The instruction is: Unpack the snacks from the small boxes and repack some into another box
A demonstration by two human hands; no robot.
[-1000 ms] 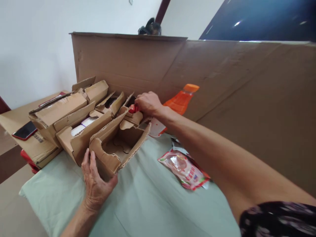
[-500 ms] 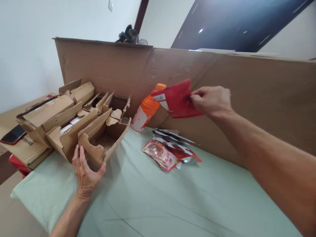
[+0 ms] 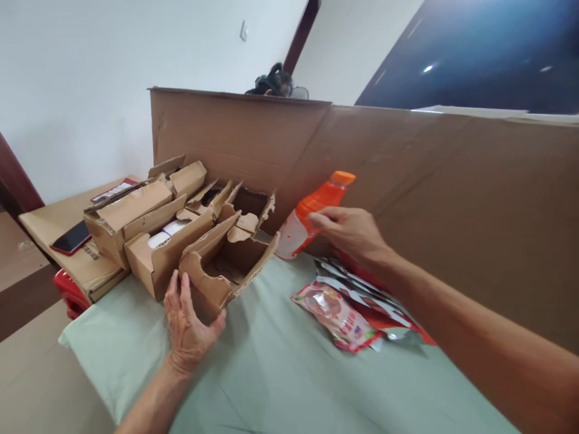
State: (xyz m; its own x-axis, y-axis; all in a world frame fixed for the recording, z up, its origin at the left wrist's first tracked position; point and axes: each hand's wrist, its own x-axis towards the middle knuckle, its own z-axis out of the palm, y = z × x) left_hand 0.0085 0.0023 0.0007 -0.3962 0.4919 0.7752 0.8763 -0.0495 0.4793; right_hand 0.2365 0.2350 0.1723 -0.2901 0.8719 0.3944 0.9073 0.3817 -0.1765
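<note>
My left hand (image 3: 190, 325) grips the near end of an open cardboard box (image 3: 212, 289), fingers on its left side and thumb on its right. The box has torn, ragged edges and looks hollow inside. In front of an orange drink bottle (image 3: 301, 226) is my right hand (image 3: 350, 232), its index finger pointing left and the other fingers partly hidden. Whether it touches the bottle I cannot tell. Below that hand a red packet (image 3: 359, 268) shows in part, behind several silver-and-red packets (image 3: 362, 295). A pink snack packet (image 3: 337, 316) lies in front of them.
More cardboard boxes (image 3: 140, 211) stand in rows at left, one with white items (image 3: 169, 232) inside. A phone (image 3: 71, 237) lies on a flat carton (image 3: 102, 274). A tall cardboard panel (image 3: 235, 129) closes off the back; a person's head (image 3: 275, 81) shows above it.
The red packet has left my right hand's fingers and is now low by the panel. That hand has moved down and left to the bottle. The view has shifted left; my left hand stays on the box.
</note>
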